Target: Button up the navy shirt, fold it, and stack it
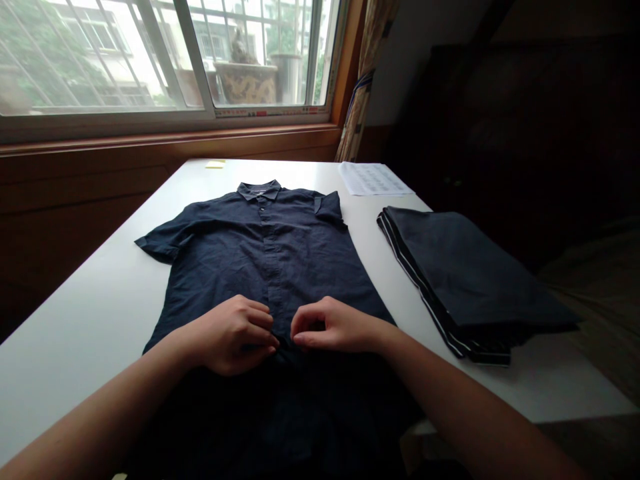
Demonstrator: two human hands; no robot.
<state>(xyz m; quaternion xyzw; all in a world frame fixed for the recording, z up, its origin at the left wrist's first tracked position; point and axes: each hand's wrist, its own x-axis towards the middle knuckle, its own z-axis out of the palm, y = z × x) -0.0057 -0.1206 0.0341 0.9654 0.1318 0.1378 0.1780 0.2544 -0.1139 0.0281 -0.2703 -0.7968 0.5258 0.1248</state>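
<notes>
A dark navy short-sleeved button-up shirt [220,260] lies front up, with its collar toward the window and its lower part running toward me into shadow. Over the lower button strip, my left hand [237,337] is closed, thumb and fingers pinching the shirt's front edge. My right hand [337,327] faces it a short way to the right, fingers curled and thumb against the cloth by the same strip. Whatever button sits between the fingertips is too dark to make out. The shirt's left-side sleeve spreads out flat; the right-side one is folded inward.
On the white table [75,320], a stack of folded dark garments [470,267] with white-striped edges lies to the right. Printed paper sheets [375,179] rest at the far right corner, a small yellowish slip [215,163] at the far edge. Beyond stands a barred window [150,60].
</notes>
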